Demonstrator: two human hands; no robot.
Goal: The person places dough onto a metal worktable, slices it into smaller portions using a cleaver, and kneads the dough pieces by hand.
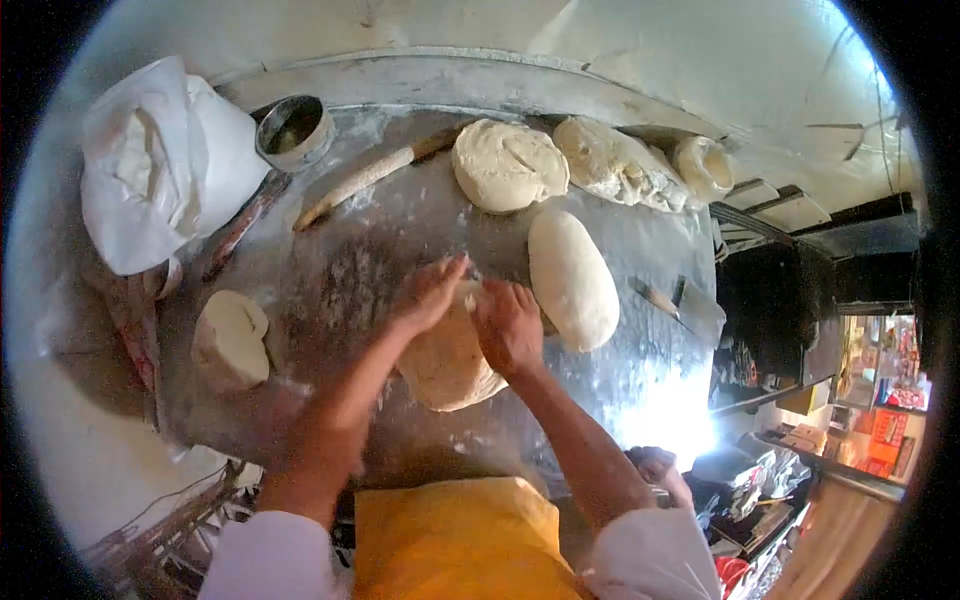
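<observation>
Left hand [432, 293] loosely open, right hand [508, 325] curled, its grip unclear, at the dough's [447, 368] far edge; tabletop [325, 270] stretches leftward, loaf [573, 281] close rightward.

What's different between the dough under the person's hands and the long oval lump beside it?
The dough under the hands is partly covered by the left hand and right hand; the long oval lump lies free of both. The covered dough looks tanner, while the oval lump looks paler. The covered one's visible surface seems a little uneven; the oval lump's looks smooth. Both rest on the floury table.
</observation>
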